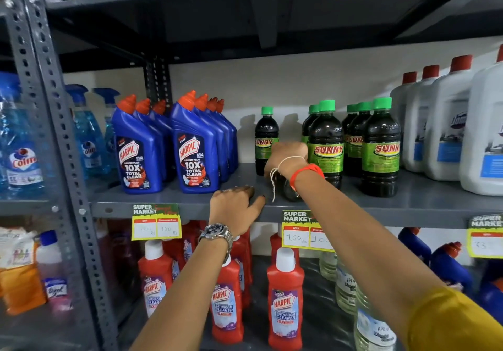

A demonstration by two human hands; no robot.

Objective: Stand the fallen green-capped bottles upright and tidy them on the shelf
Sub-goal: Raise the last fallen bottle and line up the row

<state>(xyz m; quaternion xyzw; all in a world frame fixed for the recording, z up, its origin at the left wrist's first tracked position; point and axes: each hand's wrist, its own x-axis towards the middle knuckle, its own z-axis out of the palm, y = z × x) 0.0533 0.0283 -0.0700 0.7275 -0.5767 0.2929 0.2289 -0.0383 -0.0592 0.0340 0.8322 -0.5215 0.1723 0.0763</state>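
Dark green-capped "Sunny" bottles stand on the grey middle shelf (174, 199). One upright bottle (266, 133) is alone at the left, two (325, 133) stand in the middle, and three (381, 146) at the right. A fallen bottle (289, 191) lies with its base toward me, between the lone bottle and the middle pair. My right hand (289, 157) is curled over its far end; my wrist hides most of the bottle and my fingers are out of sight. My left hand (234, 205) rests flat on the shelf's front edge and holds nothing.
Blue Harpic bottles (194, 149) stand left of the Sunny bottles. White red-capped jugs (446, 122) stand to the right. Price tags (156, 221) hang from the shelf edge. Red Harpic bottles (285, 299) fill the shelf below. A grey upright post (54, 122) stands at the left.
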